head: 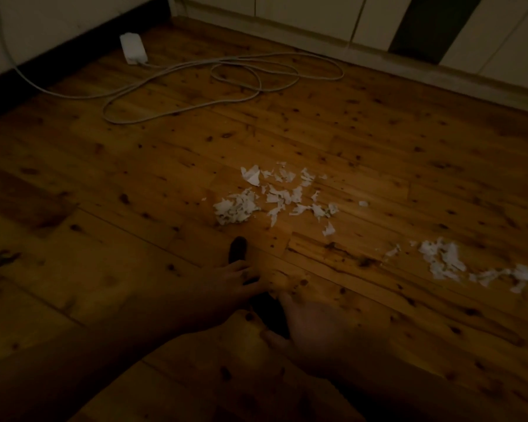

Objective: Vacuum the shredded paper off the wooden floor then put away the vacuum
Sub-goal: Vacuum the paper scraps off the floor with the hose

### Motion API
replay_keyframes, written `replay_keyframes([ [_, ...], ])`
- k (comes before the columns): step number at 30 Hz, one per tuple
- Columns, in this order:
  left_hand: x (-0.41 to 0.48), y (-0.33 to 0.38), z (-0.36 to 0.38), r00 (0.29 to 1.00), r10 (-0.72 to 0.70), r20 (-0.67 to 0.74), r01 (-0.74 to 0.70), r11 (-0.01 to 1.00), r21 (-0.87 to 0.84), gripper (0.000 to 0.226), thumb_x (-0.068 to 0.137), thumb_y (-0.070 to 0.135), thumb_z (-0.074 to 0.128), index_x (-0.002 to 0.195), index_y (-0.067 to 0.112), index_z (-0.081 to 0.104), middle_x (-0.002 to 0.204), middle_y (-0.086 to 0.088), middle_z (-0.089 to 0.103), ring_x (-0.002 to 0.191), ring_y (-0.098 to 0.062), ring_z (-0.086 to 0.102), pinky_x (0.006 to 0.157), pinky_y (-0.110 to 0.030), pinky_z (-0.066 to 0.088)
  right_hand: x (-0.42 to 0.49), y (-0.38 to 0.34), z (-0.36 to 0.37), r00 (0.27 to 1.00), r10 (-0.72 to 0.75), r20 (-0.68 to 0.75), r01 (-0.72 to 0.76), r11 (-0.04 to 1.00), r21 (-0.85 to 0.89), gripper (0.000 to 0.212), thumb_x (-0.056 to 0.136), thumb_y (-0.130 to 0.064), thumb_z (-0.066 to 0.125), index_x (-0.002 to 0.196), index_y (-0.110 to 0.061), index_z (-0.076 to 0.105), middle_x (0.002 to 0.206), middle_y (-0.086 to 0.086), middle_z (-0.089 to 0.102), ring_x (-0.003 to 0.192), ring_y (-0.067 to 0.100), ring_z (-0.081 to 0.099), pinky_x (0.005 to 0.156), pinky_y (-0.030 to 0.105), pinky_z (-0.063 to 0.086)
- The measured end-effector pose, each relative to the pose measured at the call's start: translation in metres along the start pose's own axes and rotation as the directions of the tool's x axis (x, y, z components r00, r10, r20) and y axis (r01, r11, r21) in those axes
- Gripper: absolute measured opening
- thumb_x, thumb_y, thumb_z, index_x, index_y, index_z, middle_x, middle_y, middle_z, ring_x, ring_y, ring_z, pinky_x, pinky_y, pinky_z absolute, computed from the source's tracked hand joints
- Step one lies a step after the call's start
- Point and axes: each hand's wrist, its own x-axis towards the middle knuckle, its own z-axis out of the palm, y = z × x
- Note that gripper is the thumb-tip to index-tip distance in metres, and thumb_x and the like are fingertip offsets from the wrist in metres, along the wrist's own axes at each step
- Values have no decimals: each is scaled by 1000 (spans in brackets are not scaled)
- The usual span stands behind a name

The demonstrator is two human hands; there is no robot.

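Note:
Shredded white paper lies on the wooden floor (134,184) in two patches, a larger one (275,196) at the centre and a second one (448,263) to the right. Low in the dim centre, a dark elongated thing, seemingly the vacuum (237,249), points its tip toward the central patch, a short way from it. My left hand (226,284) reaches in from the lower left with its fingers curled over that dark body. My right hand (314,324) sits blurred just right of it, back up; its grip is unclear.
A white power adapter (132,50) lies by the dark skirting at the back left. Its grey cable (241,77) loops across the far floor. Pale cabinet fronts (317,16) line the back wall, with a dark panel (433,22) between them.

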Motion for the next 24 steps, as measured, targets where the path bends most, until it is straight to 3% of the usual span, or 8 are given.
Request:
replay_keyframes([
  [4, -5, -9, 4, 999, -41, -12, 41, 999, 23, 71, 81, 5, 70, 136, 26, 29, 134, -9, 52, 122, -29, 52, 62, -36, 57, 5, -6, -4, 999, -29, -28, 29, 999, -21, 60, 96, -58, 42, 143, -23, 30, 118, 4, 61, 101, 22, 59, 71, 27, 31],
  [8, -7, -15, 13, 998, -70, 10, 70, 998, -5, 64, 88, 9, 64, 133, 29, 24, 138, -8, 48, 126, -28, 47, 68, -40, 58, 10, -9, -4, 997, -54, -53, 51, 997, -66, 62, 96, -58, 40, 145, -21, 28, 117, 5, 61, 100, 23, 59, 70, 28, 31],
  [14, -15, -26, 18, 995, -99, -19, 99, 995, 11, 62, 85, 15, 70, 134, 29, 35, 130, -3, 52, 118, -24, 53, 62, -36, 57, 20, -15, 2, 993, -79, -86, 71, 993, -91, 57, 96, -58, 41, 138, -21, 33, 113, 4, 63, 97, 23, 61, 71, 31, 35],
  [18, -18, -31, 18, 995, -97, -18, 96, 995, -25, 60, 91, 12, 62, 136, 32, 27, 138, -3, 45, 126, -24, 45, 73, -41, 56, 26, -17, 0, 992, -93, -89, 84, 991, -106, 57, 96, -58, 40, 139, -21, 32, 112, 3, 62, 95, 23, 60, 72, 32, 34],
  [24, -18, -33, 18, 995, -88, -46, 86, 995, -45, 59, 91, 12, 62, 133, 32, 26, 137, -4, 46, 126, -26, 46, 79, -44, 55, 27, -19, -1, 993, -78, -87, 67, 991, -115, 56, 96, -58, 40, 138, -22, 33, 111, 4, 62, 95, 23, 60, 73, 33, 32],
])
